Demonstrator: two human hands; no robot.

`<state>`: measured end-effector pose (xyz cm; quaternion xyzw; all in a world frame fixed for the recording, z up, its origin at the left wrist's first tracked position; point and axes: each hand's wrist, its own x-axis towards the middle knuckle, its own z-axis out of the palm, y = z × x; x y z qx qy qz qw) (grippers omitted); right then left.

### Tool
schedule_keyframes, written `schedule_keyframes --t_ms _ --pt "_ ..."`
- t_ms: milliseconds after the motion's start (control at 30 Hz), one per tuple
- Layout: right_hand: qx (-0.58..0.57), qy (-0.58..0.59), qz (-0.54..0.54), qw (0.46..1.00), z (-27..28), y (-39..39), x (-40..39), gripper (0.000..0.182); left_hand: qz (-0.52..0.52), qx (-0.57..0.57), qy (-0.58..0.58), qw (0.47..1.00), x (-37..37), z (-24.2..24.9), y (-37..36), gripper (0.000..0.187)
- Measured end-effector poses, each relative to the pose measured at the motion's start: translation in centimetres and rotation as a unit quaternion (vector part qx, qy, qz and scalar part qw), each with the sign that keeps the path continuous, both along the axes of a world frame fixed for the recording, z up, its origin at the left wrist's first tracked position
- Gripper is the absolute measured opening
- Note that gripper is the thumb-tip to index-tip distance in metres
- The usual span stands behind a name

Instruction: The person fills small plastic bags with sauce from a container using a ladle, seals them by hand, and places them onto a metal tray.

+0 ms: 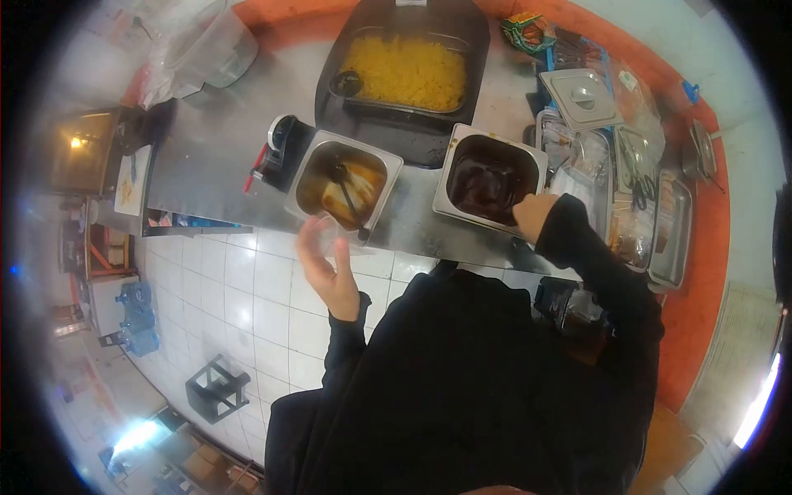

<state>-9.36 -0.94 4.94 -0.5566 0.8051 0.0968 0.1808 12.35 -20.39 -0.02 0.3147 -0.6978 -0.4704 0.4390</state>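
Note:
My left hand (328, 276) is curved around a small clear plastic container (332, 234), hard to make out, at the table's front edge. Just beyond it stands a steel pan (388, 169) with remnants of brown-orange sauce. A dark ladle (349, 198) leans inside that pan, its handle over the near rim. To the right, a second steel pan (443, 191) holds dark brown sauce (487, 183). My right hand (535, 216) is closed at this pan's near right corner; what its fingers grip is hidden.
Behind the pans, a black-framed tray (330, 91) holds yellow food (404, 70). Steel trays and a lid (582, 97) crowd the right side. A clear tub (214, 49) stands back left, and a black stool (217, 388) is on the tiled floor.

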Motion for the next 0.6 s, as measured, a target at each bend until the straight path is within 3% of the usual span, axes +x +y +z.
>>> schedule_keyframes --t_ms 200,300,467,533,600 --pt "-0.091 0.011 -0.052 0.994 -3.1 -1.8 -0.4 0.014 -0.022 0.003 0.01 1.0 -1.4 0.7 0.0 0.042" --pt "-0.04 0.03 -0.099 0.994 -1.7 -1.4 -0.7 0.013 -0.017 0.012 0.017 1.0 -1.3 0.8 0.3 0.042" --pt "0.062 -0.004 -0.073 0.995 -1.6 -0.5 -0.1 0.012 -0.023 0.017 0.008 1.0 -0.3 0.4 0.1 0.042" --pt "-0.055 -0.009 -0.026 0.998 -2.2 -0.3 0.7 0.013 -0.025 0.016 0.002 1.0 -0.4 0.4 0.1 0.042" --pt "-0.064 0.009 -0.038 0.997 -3.6 -1.0 0.6 0.014 -0.026 0.015 -0.004 1.0 -0.6 0.6 0.1 0.042"
